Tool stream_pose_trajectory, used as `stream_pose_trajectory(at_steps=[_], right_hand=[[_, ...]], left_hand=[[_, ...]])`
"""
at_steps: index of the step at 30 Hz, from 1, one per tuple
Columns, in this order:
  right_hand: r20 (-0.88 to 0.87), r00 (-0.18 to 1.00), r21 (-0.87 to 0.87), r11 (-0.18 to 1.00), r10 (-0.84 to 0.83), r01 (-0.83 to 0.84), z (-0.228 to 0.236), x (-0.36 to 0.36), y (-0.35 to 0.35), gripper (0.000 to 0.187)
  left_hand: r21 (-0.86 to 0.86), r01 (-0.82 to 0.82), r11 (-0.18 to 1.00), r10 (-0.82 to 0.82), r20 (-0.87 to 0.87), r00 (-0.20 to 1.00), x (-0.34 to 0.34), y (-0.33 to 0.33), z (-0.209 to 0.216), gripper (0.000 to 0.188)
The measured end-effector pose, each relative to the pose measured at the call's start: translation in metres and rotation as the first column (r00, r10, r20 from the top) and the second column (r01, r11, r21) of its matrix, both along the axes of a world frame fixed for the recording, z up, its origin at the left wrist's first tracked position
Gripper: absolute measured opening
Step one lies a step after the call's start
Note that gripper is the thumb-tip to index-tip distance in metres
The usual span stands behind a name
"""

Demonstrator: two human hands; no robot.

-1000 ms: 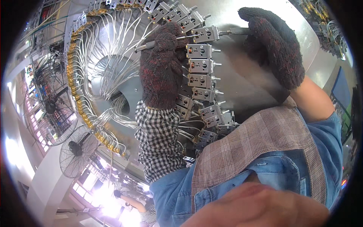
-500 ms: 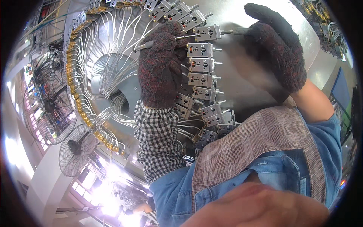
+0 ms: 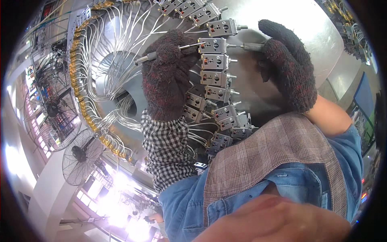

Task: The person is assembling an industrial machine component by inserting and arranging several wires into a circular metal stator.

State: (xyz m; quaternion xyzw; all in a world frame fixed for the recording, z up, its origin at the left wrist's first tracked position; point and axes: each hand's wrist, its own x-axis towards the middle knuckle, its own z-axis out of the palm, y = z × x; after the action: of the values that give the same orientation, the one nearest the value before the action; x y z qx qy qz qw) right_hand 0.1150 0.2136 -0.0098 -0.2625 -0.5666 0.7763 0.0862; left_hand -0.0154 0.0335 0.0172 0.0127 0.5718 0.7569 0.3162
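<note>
My left hand (image 3: 167, 76), in a dark knitted glove, is closed round a thin screwdriver-like tool (image 3: 146, 58). Its slim shaft reaches the face of a small metal box (image 3: 213, 46) with a threaded stem. From the other side, my right hand (image 3: 288, 68), gloved alike, grips a grey-handled tool (image 3: 253, 47) whose tip meets that box's stem. More such boxes (image 3: 213, 62) line up in an arc above and below. The fingertips of my left hand are partly hidden.
White wires (image 3: 121, 28) fan across a round metal table (image 3: 290, 12) toward brass-coloured fittings (image 3: 74, 72) along its left rim. Standing fans (image 3: 80, 155) are at the left. Another set of boxes and wires (image 3: 350, 30) lies at the far right. Another person's arm shows at the bottom.
Both tools have gone from one metal box to the neighbouring one nearer me. The row of boxes has shifted slightly away from me in the view.
</note>
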Motion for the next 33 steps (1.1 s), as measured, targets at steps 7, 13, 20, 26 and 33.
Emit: stream_pose_trajectory(at_steps=[7,13,20,26,33], right_hand=[[0.009,1.0,-0.092,0.996,-0.007,0.007,-0.006,-0.002,-0.003,0.035],[-0.058,0.997,-0.045,0.998,0.049,-0.052,-0.014,0.004,-0.006,0.035],[-0.158,0.987,0.073,0.997,0.026,-0.014,-0.013,0.003,-0.014,0.038],[-0.196,0.934,0.873,0.487,0.3,0.027,-0.033,0.004,0.001,0.032],[-0.115,0.992,0.239,0.967,-0.056,0.082,0.001,-0.004,-0.02,0.032]], left_hand=[[0.034,-0.021,0.999,0.022,-0.033,0.999,0.001,-0.002,-0.002,0.038],[0.088,0.013,0.996,-0.013,-0.001,1.0,-0.005,-0.004,-0.008,0.035],[0.029,0.072,0.997,-0.069,-0.09,0.994,-0.007,-0.009,-0.007,0.04],[0.017,0.089,0.996,-0.087,-0.115,0.99,-0.01,-0.009,-0.007,0.039],[-0.014,0.071,0.997,-0.072,-0.143,0.987,-0.008,-0.006,-0.006,0.031]])
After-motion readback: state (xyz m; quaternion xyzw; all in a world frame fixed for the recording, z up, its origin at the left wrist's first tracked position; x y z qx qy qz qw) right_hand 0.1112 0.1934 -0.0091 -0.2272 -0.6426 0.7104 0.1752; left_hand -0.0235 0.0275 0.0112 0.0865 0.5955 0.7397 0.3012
